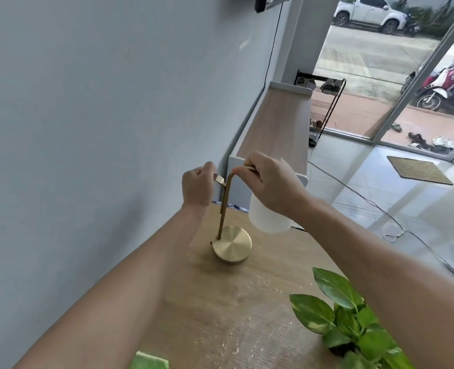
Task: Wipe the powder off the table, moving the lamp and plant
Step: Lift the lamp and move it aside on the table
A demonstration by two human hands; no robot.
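Observation:
A brass lamp stands on the wooden table (220,310); its round base (232,247) rests near the wall, and a thin stem (224,206) rises and bends at the top. My left hand (196,186) grips the stem's upper left part. My right hand (269,182) holds the bent arm above the white frosted shade (267,218), which hangs to the right of the stem. White powder (263,283) is scattered over the table in front of the base. The green-leafed plant (353,323) sits at the table's right front. A green cloth (150,360) lies at the bottom edge.
A pale blue wall (87,129) runs close along the table's left side. Beyond the table stands a long wooden shelf unit (276,129). A black cable (380,211) trails over the tiled floor on the right, towards glass doors, a doormat (417,170) and a shoe rack (324,102).

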